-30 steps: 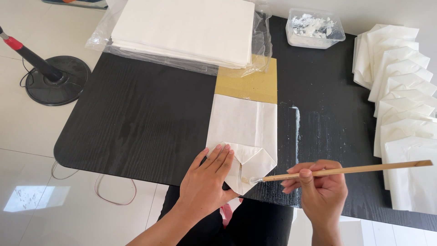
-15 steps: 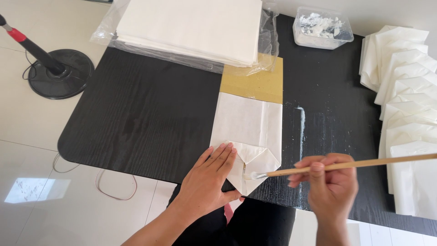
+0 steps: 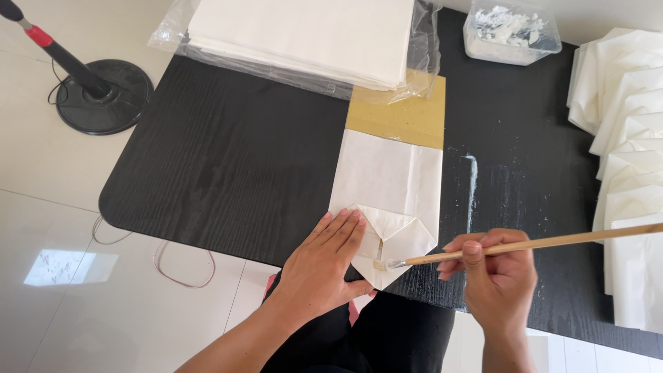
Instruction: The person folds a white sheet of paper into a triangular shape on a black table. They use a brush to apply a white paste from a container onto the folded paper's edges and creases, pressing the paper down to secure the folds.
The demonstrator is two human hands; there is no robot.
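Desk (image 3: 228, 152): black wood-grain, matt. Paper bag (image 3: 390, 200): white matt paper, creased folds, on tan cardboard (image 3: 404, 117), dull. Brush (image 3: 532, 243): bare wood handle, pale bristles. Paper stack (image 3: 304, 31) in clear glossy plastic wrap. Tub (image 3: 511, 31): clear plastic. Floor (image 3: 62, 276): glossy tile.

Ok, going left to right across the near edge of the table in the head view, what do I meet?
Left hand pressed flat on the folded white paper bag → brush tip touching the bag's folded bottom → right hand holding the wooden brush handle → row of overlapped finished white bags at the right edge.
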